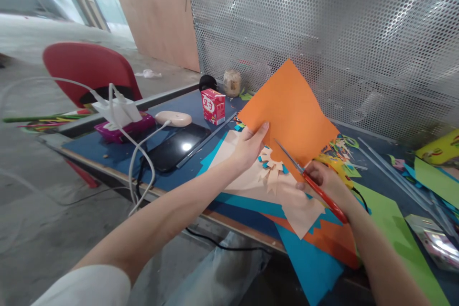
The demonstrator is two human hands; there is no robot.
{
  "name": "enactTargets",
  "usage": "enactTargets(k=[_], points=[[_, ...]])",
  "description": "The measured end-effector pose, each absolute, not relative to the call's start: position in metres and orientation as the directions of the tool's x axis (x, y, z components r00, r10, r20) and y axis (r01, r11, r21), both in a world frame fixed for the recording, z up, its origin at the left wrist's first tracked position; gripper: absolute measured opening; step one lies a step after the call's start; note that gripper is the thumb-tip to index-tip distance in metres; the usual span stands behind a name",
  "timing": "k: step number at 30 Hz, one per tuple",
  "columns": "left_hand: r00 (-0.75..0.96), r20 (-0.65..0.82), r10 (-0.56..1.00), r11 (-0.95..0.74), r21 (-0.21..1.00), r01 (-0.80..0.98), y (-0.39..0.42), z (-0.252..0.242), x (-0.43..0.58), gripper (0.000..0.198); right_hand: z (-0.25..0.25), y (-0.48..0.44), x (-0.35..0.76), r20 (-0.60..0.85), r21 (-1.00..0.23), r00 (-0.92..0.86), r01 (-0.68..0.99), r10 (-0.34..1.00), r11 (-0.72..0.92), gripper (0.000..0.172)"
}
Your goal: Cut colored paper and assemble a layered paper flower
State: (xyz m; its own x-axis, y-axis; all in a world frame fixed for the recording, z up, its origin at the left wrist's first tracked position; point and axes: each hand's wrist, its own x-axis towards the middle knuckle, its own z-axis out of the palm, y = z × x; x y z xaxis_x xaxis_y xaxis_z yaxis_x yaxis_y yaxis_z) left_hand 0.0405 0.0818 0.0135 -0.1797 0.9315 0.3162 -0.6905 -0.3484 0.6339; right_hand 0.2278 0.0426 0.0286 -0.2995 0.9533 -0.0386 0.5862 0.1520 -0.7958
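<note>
An orange sheet of paper [290, 105] is held up above the table, tilted like a diamond. My left hand [250, 147] pinches its lower left edge, thumb on the near face. In my right hand [322, 179] is a pair of scissors with red handles [332, 205]; a metal blade lies across the lower part of the orange sheet. Whether the blades are parted I cannot tell. Beneath the hands lie a pale peach sheet [236, 179] and blue sheets [247, 203], with cut paper strips [272, 165] in a rosette shape behind the scissors.
Left on the table are a black phone [179, 147], a pale pink oval device [173, 118], a purple holder with a white charger [125, 126] and loose cables. A red carton [213, 106] and a jar [232, 82] stand behind. Green paper [387, 220] lies right; a perforated metal panel [322, 19] rises behind.
</note>
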Motion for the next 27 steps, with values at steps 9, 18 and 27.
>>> enactTargets(k=[9,18,27], points=[[-0.137,0.36,0.923,-0.359,0.674,-0.646,0.0817,0.008,0.0425,0.019,0.034,0.0408,0.2253,-0.084,-0.793,-0.301,0.598,0.95,0.119,0.048],[-0.179,0.354,0.918,-0.385,0.686,-0.617,0.086,0.0046,0.0407,0.015,0.0272,0.0424,0.2288,-0.062,-0.799,-0.347,0.579,0.936,0.162,0.043],[-0.175,0.322,0.931,-0.355,0.675,-0.647,0.0843,0.0079,0.0417,0.015,0.0273,0.0415,0.2283,-0.046,-0.758,-0.342,0.624,0.938,0.19,0.044]])
